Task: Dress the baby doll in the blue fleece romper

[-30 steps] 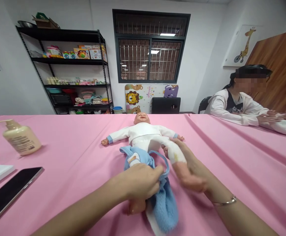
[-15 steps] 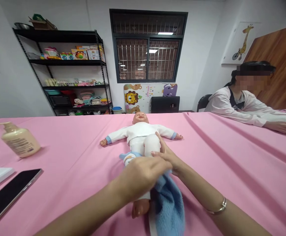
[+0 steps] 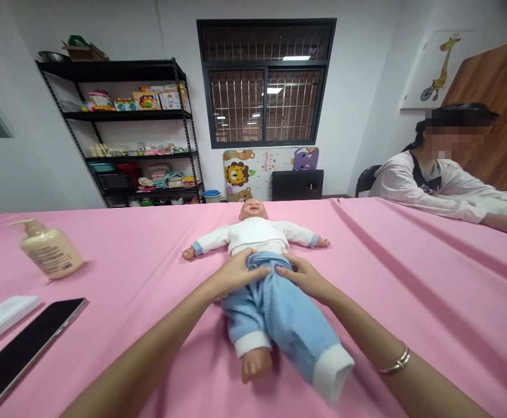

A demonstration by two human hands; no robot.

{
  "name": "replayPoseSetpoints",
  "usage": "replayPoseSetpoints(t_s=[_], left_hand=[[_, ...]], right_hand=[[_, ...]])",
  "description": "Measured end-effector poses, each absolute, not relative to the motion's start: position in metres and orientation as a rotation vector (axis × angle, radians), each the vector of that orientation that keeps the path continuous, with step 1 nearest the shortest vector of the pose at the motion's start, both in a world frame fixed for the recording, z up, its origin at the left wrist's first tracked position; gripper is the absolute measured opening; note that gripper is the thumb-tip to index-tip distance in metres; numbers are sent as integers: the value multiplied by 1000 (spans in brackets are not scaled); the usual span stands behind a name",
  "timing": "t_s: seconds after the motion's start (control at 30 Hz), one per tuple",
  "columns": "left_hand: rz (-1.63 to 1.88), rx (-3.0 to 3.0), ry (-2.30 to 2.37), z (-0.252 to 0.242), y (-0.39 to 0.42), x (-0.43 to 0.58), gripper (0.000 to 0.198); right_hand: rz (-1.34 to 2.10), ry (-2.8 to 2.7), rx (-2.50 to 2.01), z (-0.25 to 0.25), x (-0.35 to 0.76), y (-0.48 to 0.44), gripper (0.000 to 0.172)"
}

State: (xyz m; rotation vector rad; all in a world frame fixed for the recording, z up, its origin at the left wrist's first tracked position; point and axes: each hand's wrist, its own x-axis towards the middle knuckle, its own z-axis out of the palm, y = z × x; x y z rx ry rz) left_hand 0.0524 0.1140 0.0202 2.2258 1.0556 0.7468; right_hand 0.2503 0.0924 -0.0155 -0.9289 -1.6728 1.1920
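Observation:
A baby doll (image 3: pixel 253 232) lies on its back on a pink-covered table (image 3: pixel 401 278), wearing a white top with blue cuffs. Blue fleece trousers (image 3: pixel 279 313) with white cuffs cover its legs up to the waist. My left hand (image 3: pixel 236 273) grips the waistband at the doll's hip on the left side of the view. On the other side, my right hand (image 3: pixel 305 278) holds the waistband too. One bare plastic foot (image 3: pixel 255 366) shows below a cuff, while the other cuff hides its foot.
A cream pump bottle (image 3: pixel 50 248), a white flat item (image 3: pixel 0 319) and a black phone (image 3: pixel 27 342) lie to the left. A seated person (image 3: pixel 436 186) rests both arms on the table's right side. A shelf of baby goods (image 3: pixel 118 133) stands behind.
The blue trousers have slid up the doll's legs to its waist, covering the white legs. Both my hands have moved up to the waistband. The seated person's arms have drawn in slightly.

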Motion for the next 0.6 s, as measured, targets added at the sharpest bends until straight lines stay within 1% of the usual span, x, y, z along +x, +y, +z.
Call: replayPoseSetpoints(t_s=[0.07,0.1,0.13,0.23,0.3,0.33,0.47,0.5,0.6], left_hand=[[576,2291,1015,22,109,51,57],[548,2347,1005,22,106,52,62],[550,2407,987,23,103,54,63],[616,2508,838,21,98,63,57],[680,2508,758,18,98,69,57],[715,2506,760,16,99,71,54],[770,2549,990,6,101,76,25],[765,2577,1073,5,101,77,22],[723,2725,1320,2,98,82,21]], right_hand=[[1064,-1545,-1001,-23,249,98,41],[1008,-1479,-1024,-26,248,100,43],[971,-1421,-1030,-29,247,102,44],[979,-1313,-981,-35,244,105,48],[1031,-1273,-977,-37,242,105,47],[1066,-1255,-986,-37,242,104,47],[1205,-1192,-1053,-37,241,101,48],[1219,-1180,-1086,-37,242,101,46],[1171,-1182,-1176,-40,246,105,43]])
